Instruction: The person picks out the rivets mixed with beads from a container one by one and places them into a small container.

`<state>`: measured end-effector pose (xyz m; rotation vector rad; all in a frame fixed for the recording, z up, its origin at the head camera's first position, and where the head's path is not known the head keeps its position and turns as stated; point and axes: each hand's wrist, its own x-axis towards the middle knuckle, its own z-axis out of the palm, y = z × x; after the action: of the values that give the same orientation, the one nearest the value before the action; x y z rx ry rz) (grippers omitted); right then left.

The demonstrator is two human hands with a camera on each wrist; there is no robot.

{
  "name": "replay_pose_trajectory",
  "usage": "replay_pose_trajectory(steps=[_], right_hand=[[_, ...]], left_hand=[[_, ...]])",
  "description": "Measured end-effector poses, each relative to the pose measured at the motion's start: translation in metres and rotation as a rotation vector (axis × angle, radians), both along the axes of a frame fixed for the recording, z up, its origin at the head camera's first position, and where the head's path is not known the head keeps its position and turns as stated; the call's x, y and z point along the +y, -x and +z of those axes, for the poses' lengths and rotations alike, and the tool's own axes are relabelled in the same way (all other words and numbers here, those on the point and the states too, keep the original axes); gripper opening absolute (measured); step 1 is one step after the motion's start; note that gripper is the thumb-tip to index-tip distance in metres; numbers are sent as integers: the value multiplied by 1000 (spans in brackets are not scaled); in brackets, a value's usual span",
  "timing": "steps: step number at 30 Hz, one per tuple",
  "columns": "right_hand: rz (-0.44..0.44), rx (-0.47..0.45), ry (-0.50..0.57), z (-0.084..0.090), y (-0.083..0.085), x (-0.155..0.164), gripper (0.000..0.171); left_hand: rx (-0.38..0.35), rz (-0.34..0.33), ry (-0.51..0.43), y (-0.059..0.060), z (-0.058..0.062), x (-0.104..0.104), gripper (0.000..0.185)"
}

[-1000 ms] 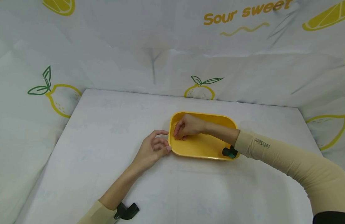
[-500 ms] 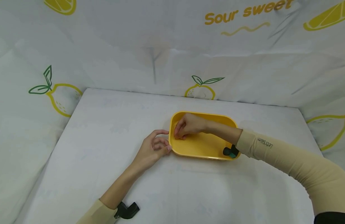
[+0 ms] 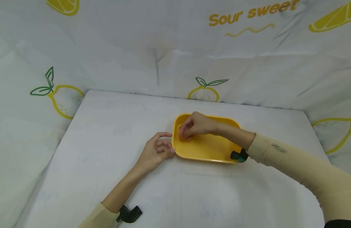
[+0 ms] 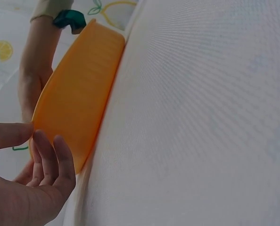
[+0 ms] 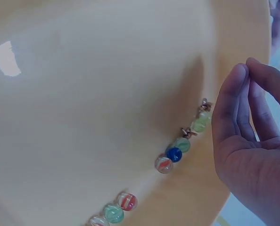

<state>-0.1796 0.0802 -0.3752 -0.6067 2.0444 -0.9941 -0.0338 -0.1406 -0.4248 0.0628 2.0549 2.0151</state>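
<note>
We see the right fingers (image 5: 269,77) bent, thumb and forefinger tips meeting in a close pinch, and nothing shows between them. The right hand (image 3: 198,124) hovers over the left end of a yellow tray (image 3: 209,148), above its floor. The left hand (image 3: 151,153) is loosely bent, its fingers spread apart with fingertips touching the outside of that same short end; it has no firm hold on the tray.

Beside the right hand, in its wrist view, we find a row of small things along one side of the tray floor. Nearest the fingers is a small metal piece (image 5: 204,105), then a yellow-green marble (image 5: 199,124), a second metal piece (image 5: 186,133), a pale green marble (image 5: 181,144), a blue marble (image 5: 174,154) and a clear marble with a red streak (image 5: 163,164). After a gap come a red-and-white striped marble (image 5: 127,201), a green marble (image 5: 113,213) and one more marble (image 5: 99,221), cut off by the edge of that view.

Further out, we see a black wrist mount (image 3: 239,155) by the tray's right end and beige sleeves (image 3: 289,158) on both arms. The tray sits on a white bench (image 3: 121,126), with a lemon-print cloth (image 3: 121,47) behind.
</note>
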Motion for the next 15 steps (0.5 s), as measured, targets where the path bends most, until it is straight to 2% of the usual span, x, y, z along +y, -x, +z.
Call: replay_pose_trajectory(steps=[15], right_hand=[[-47,-1,58,30,4,22,18]], left_hand=[[-7,4,-1,0,0,0,56]])
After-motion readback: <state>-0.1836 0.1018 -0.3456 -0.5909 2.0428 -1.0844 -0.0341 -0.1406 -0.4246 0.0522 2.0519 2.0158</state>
